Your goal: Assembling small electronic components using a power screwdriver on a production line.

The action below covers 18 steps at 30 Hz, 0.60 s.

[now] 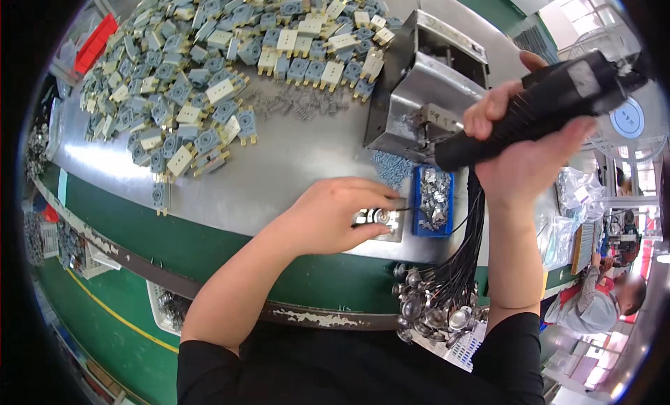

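Note:
My right hand (pixel 520 164) is wrapped round a thick black power screwdriver (pixel 541 106), raised and slanted above the table's right side. Low over the bench, my left hand (pixel 331 215) has its thumb and fingers curled about a small round shiny metal part (pixel 377 216). That part sits on a small metal block (pixel 393 230), and a thin black wire runs from it to the right. Just right of those fingers is a blue tray (pixel 417 228) filled with small silvery metal pieces (pixel 435 196). Small blue-grey bits (pixel 393 169) lie beside the tray.
A big heap of grey and cream plastic housings (pixel 223 91) covers the far left, with loose springs (pixel 307 103) before it. A metal bin (pixel 433 91) stands behind the tray. Black-wired metal discs (pixel 426 304) hang at the front edge. A co-worker (pixel 597 300) sits far right.

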{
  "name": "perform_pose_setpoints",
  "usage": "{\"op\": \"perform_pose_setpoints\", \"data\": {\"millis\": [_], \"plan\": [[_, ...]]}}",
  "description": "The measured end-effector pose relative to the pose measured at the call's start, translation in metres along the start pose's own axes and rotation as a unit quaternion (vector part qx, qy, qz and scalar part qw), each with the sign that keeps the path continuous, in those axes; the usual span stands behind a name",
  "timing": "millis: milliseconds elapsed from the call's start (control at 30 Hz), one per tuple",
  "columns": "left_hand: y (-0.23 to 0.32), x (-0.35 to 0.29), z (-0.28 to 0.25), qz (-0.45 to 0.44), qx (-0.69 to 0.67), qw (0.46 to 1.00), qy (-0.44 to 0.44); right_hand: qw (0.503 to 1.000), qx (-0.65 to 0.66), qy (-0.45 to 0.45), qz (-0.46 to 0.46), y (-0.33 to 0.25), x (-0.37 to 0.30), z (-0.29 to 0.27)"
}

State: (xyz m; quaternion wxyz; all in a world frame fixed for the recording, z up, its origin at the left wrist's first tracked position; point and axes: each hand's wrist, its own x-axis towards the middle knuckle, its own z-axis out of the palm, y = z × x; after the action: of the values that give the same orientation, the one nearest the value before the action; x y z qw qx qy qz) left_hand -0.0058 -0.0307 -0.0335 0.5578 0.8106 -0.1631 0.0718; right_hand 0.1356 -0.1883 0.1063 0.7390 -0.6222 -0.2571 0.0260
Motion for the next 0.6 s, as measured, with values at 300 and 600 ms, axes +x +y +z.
{"op": "perform_pose_setpoints", "data": {"millis": [300, 600], "plan": [[-0.001, -0.001, -0.002, -0.002, 0.005, 1.0, 0.0, 0.984, 0.118, -0.129, 0.038, -0.007, -0.052, 0.025], [0.006, -0.002, -0.006, -0.038, -0.002, 0.999, -0.025, 0.992, 0.053, -0.096, 0.062, 0.005, -0.065, 0.035]]}}
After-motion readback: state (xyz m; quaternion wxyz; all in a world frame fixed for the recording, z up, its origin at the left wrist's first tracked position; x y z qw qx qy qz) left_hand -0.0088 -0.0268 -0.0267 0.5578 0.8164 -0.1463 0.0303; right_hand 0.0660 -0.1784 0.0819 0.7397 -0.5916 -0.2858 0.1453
